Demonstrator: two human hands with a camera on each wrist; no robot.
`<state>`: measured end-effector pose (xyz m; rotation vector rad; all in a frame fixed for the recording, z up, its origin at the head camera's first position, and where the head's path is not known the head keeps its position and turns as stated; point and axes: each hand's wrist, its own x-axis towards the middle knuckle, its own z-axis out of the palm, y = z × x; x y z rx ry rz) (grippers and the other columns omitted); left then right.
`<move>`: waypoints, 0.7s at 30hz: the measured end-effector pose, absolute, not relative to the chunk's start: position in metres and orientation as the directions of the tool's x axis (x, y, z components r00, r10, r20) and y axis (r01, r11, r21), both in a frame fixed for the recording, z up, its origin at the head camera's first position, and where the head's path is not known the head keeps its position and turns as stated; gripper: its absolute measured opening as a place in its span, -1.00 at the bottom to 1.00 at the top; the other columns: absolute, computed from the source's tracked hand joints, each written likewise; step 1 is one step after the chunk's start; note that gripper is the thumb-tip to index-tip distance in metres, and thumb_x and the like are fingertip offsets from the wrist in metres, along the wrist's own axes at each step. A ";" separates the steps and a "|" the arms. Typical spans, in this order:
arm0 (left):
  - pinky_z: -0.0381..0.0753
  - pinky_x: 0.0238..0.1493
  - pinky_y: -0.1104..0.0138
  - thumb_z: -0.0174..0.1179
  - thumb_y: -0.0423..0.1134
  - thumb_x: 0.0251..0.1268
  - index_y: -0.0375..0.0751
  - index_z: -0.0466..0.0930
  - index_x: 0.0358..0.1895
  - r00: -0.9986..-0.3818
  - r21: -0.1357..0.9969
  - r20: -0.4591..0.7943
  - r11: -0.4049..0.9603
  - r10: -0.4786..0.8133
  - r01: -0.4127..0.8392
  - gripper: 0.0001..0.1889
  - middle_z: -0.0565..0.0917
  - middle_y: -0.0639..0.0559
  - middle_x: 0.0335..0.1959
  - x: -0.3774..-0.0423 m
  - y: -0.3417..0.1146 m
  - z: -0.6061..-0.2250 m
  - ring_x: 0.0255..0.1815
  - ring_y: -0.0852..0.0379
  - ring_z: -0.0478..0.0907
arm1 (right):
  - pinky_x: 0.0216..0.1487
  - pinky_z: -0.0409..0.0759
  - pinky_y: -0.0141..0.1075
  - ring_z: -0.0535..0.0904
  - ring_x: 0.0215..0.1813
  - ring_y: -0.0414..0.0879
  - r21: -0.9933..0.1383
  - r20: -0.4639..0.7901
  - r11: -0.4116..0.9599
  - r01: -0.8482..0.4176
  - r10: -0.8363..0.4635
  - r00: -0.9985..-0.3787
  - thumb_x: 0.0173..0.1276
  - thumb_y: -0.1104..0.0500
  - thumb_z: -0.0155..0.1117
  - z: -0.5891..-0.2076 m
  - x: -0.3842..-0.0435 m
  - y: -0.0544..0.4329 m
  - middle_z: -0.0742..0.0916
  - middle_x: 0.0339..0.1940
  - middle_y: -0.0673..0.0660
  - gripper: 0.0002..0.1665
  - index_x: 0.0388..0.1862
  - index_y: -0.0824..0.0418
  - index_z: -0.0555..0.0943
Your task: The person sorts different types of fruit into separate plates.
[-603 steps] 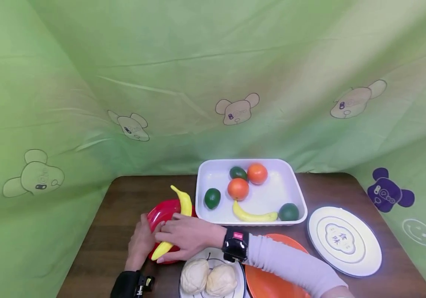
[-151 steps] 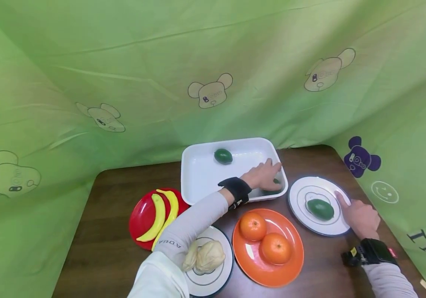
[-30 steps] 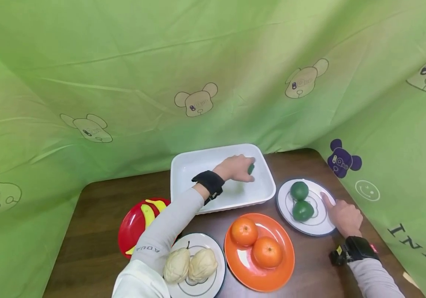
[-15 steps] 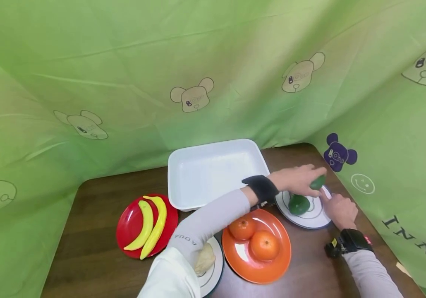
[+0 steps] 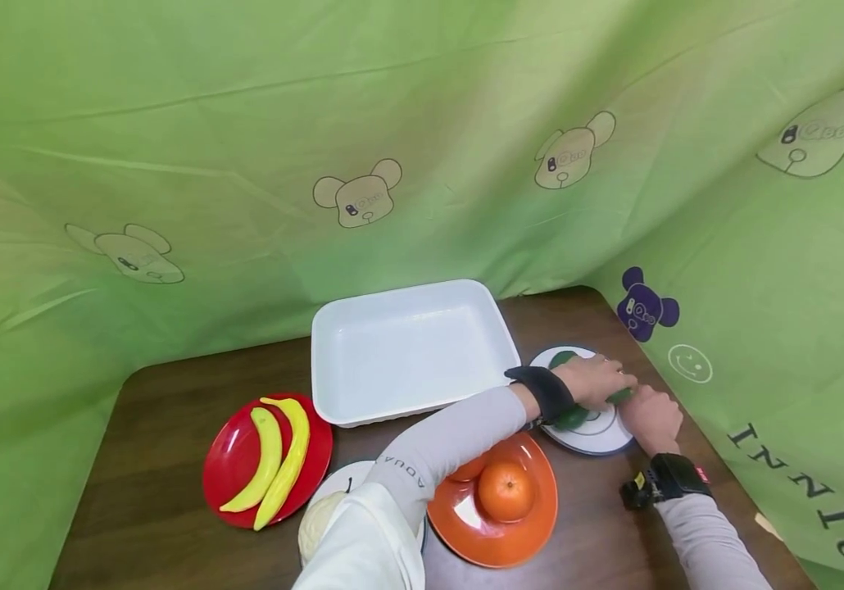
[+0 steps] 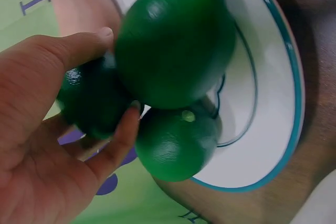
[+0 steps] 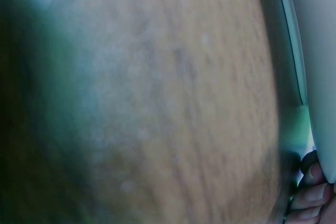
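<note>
My left hand point(image 5: 593, 381) reaches across to the white plate point(image 5: 599, 444) on the right. Its thumb and fingers hold a smooth dark green lime-like fruit point(image 6: 86, 98) at the plate's right side. Two more such fruits lie on the plate, a large-looking one point(image 6: 176, 43) and another with a pale stem spot point(image 6: 176, 145), touching each other. At the plate's right edge my right hand point(image 5: 654, 414) grips the rim. Its fingers point(image 7: 311, 198) show curled beneath the plate's edge in the right wrist view, which is mostly blurred tabletop.
A white rectangular tray point(image 5: 415, 348) stands bare at the back. A red plate point(image 5: 226, 459) bears two bananas point(image 5: 285, 463). An orange plate point(image 5: 492, 549) holds oranges point(image 5: 506, 492), one partly behind my left sleeve. That sleeve also covers much of a plate with pale fruit point(image 5: 315, 524).
My left hand has carried the last green fruit from the tray to the right plate and lowered it there. Earlier, the bananas, oranges and other green fruits left the tray for their plates.
</note>
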<state>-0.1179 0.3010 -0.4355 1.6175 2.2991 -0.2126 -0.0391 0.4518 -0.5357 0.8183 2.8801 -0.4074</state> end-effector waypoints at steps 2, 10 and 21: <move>0.45 0.25 0.35 0.22 0.02 0.48 0.43 0.28 0.51 -0.316 0.059 -0.354 0.358 0.880 0.932 -0.41 0.38 0.29 0.43 -0.122 0.298 -0.436 0.39 0.26 0.32 | -0.39 0.60 0.20 0.61 -0.33 0.50 -0.221 -0.185 0.828 0.515 0.483 -0.856 0.49 0.08 -0.06 -0.534 -0.046 0.452 0.63 -0.35 0.61 -0.47 -0.13 0.60 0.55; 0.36 0.33 0.37 0.19 -0.06 0.52 0.51 0.30 0.49 -0.364 0.084 -0.386 0.425 0.848 0.902 -0.43 0.33 0.40 0.48 -0.136 0.280 -0.444 0.42 0.32 0.25 | -0.35 0.56 0.20 0.60 -0.24 0.54 -0.245 -0.191 0.851 0.464 0.427 -0.884 0.58 -0.12 -0.11 -0.537 -0.067 0.448 0.62 -0.25 0.67 -0.28 -0.02 0.60 0.53; 0.44 0.23 0.27 0.11 0.04 0.54 0.23 0.47 0.38 -0.375 0.078 -0.186 0.394 0.908 0.916 -0.59 0.55 0.23 0.19 -0.127 0.207 -0.400 0.20 0.25 0.48 | -0.21 0.57 0.22 0.55 -0.07 0.60 -0.289 -0.336 0.854 0.433 0.333 -0.881 0.50 -0.54 -0.49 -0.528 -0.039 0.487 0.55 -0.03 0.73 0.25 0.21 0.68 0.38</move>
